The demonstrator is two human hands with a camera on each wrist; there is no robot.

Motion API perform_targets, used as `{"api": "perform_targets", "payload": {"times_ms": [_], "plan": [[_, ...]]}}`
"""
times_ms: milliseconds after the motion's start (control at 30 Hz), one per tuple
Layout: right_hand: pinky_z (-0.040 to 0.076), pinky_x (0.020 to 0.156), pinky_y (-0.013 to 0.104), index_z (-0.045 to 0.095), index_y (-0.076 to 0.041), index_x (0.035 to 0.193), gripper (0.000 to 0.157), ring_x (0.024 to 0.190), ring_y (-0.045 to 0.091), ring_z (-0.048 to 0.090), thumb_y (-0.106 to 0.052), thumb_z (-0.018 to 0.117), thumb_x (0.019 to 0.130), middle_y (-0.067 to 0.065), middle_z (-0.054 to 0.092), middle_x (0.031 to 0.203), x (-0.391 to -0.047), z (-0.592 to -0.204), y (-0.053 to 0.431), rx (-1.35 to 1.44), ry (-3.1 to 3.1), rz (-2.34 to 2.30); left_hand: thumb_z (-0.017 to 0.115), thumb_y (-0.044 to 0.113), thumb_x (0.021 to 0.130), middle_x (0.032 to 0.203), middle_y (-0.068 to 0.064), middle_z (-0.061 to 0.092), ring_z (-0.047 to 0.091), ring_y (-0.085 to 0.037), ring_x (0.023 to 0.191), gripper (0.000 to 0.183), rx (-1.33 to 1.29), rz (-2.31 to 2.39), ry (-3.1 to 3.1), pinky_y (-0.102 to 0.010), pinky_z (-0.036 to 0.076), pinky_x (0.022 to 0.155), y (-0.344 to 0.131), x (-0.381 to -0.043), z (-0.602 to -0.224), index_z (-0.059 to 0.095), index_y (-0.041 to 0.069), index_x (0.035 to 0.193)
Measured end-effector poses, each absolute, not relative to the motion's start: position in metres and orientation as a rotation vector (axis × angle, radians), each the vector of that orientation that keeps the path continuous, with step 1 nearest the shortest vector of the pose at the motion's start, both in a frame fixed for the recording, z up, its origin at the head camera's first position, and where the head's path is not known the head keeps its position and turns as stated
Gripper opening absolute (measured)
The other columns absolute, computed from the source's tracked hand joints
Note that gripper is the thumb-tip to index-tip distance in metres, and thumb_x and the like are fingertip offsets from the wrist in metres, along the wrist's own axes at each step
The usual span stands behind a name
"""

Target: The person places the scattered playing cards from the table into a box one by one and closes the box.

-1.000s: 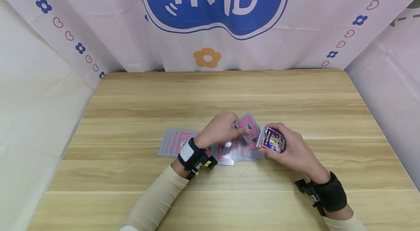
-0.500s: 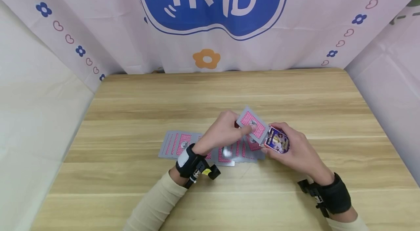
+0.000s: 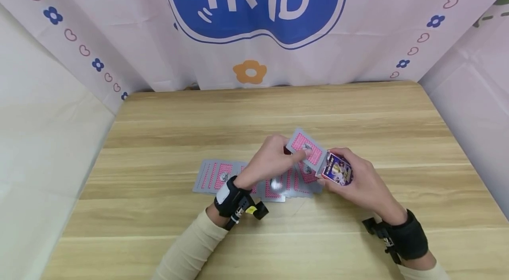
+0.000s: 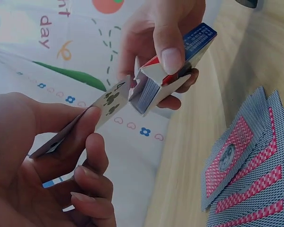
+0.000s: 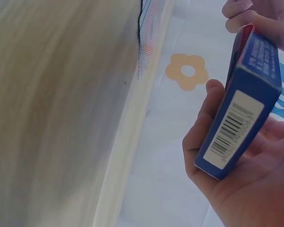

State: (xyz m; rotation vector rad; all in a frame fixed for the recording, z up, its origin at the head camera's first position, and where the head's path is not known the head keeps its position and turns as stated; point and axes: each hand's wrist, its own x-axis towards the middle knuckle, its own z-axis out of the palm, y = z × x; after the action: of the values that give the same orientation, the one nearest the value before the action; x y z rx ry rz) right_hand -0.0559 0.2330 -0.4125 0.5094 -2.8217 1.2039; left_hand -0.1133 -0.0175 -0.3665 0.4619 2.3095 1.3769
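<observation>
My left hand point(image 3: 270, 160) pinches a playing card point(image 3: 317, 159) between thumb and fingers, its red-patterned back up in the head view. In the left wrist view that card's face point(image 4: 112, 100) shows club symbols, and its far end is at the mouth of the card box. My right hand point(image 3: 363, 180) grips the box point(image 3: 337, 170), which is blue and purple with a flap open toward the left hand. Several cards show inside the box point(image 4: 149, 96). The barcode end of the box point(image 5: 232, 130) faces the right wrist camera.
On the wooden table point(image 3: 278, 244), an overlapping row of cards point(image 3: 222, 176) lies back up, running beneath the left hand and toward the box. A printed white curtain point(image 3: 131, 46) hangs behind the table's far edge.
The left hand has brought the card slightly right and up, so it now meets the box mouth. The right hand and box have shifted slightly right. The row of cards looks unchanged.
</observation>
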Motion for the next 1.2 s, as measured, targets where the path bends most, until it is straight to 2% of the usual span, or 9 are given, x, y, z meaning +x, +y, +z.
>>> {"api": "perform_targets", "payload": {"times_ms": [167, 367, 600, 700, 800, 867, 933, 1033, 1200], "plan": [[0.054, 0.067, 0.022, 0.056, -0.008, 0.139, 0.068, 0.083, 0.009, 0.062, -0.023, 0.091, 0.083, 0.012, 0.073, 0.113, -0.055, -0.413, 0.230, 0.508, -2.820, 1.191, 0.070, 0.034, 0.102, 0.055, 0.008, 0.040, 0.036, -0.010, 0.051, 0.024, 0.462, 1.363, 2.319, -0.023, 0.028, 0.049, -0.015, -0.111, -0.371, 0.081, 0.016, 0.091], [0.054, 0.065, 0.023, 0.056, -0.007, 0.138, 0.066, 0.080, 0.008, 0.061, -0.024, 0.090, 0.084, 0.011, 0.072, 0.111, -0.053, -0.415, 0.227, 0.490, -2.816, 1.196, 0.069, 0.039, 0.102, 0.052, 0.009, 0.034, 0.033, -0.010, 0.046, 0.039, 0.430, 1.390, 2.349, -0.024, 0.026, 0.045, -0.012, -0.109, -0.376, 0.072, 0.012, 0.074], [0.054, 0.065, 0.022, 0.057, -0.007, 0.138, 0.065, 0.081, 0.007, 0.061, -0.023, 0.090, 0.084, 0.013, 0.073, 0.114, -0.054, -0.413, 0.227, 0.479, -2.778, 1.207, 0.068, 0.038, 0.103, 0.048, 0.010, 0.033, 0.032, -0.009, 0.041, 0.057, 0.478, 1.420, 2.362, -0.023, 0.024, 0.041, -0.006, -0.103, -0.381, 0.044, 0.015, 0.057], [0.054, 0.065, 0.022, 0.058, -0.005, 0.137, 0.065, 0.081, 0.007, 0.062, -0.024, 0.090, 0.083, 0.014, 0.073, 0.115, -0.055, -0.411, 0.227, 0.475, -2.764, 1.187, 0.069, 0.039, 0.103, 0.050, 0.009, 0.037, 0.037, -0.007, 0.040, 0.045, 0.526, 1.397, 2.362, -0.022, 0.027, 0.041, -0.002, -0.102, -0.383, 0.054, 0.016, 0.067], [0.054, 0.065, 0.022, 0.059, -0.005, 0.136, 0.065, 0.080, 0.007, 0.062, -0.023, 0.090, 0.083, 0.014, 0.074, 0.114, -0.056, -0.408, 0.228, 0.485, -2.756, 1.154, 0.069, 0.037, 0.102, 0.060, 0.007, 0.047, 0.044, -0.006, 0.044, 0.023, 0.574, 1.393, 2.363, -0.021, 0.034, 0.044, 0.000, -0.102, -0.384, 0.066, 0.015, 0.100], [0.053, 0.065, 0.022, 0.058, -0.004, 0.136, 0.066, 0.080, 0.008, 0.062, -0.022, 0.091, 0.082, 0.014, 0.073, 0.114, -0.057, -0.407, 0.228, 0.498, -2.759, 1.130, 0.068, 0.036, 0.103, 0.072, 0.005, 0.056, 0.051, -0.006, 0.054, 0.030, 0.576, 1.397, 2.372, -0.021, 0.039, 0.049, -0.001, -0.104, -0.383, 0.064, 0.014, 0.124], [0.053, 0.066, 0.022, 0.058, -0.003, 0.137, 0.067, 0.082, 0.009, 0.062, -0.022, 0.091, 0.082, 0.014, 0.073, 0.115, -0.058, -0.408, 0.227, 0.506, -2.768, 1.108, 0.065, 0.034, 0.104, 0.086, 0.001, 0.064, 0.057, -0.007, 0.063, 0.040, 0.548, 1.408, 2.386, -0.022, 0.044, 0.055, -0.003, -0.105, -0.382, 0.059, 0.012, 0.136], [0.052, 0.068, 0.022, 0.058, -0.003, 0.137, 0.068, 0.084, 0.010, 0.062, -0.023, 0.092, 0.081, 0.014, 0.073, 0.115, -0.057, -0.409, 0.227, 0.492, -2.774, 1.087, 0.059, 0.032, 0.107, 0.100, -0.002, 0.070, 0.062, -0.009, 0.076, 0.035, 0.493, 1.430, 2.429, -0.024, 0.048, 0.063, -0.009, -0.107, -0.380, 0.064, 0.010, 0.134], [0.052, 0.069, 0.022, 0.059, -0.003, 0.136, 0.068, 0.085, 0.010, 0.063, -0.023, 0.093, 0.080, 0.014, 0.074, 0.115, -0.054, -0.410, 0.227, 0.483, -2.782, 1.084, 0.058, 0.023, 0.107, 0.098, 0.000, 0.074, 0.061, -0.008, 0.076, 0.019, 0.493, 1.441, 2.403, -0.022, 0.048, 0.066, -0.011, -0.106, -0.383, 0.074, 0.013, 0.110]]}}
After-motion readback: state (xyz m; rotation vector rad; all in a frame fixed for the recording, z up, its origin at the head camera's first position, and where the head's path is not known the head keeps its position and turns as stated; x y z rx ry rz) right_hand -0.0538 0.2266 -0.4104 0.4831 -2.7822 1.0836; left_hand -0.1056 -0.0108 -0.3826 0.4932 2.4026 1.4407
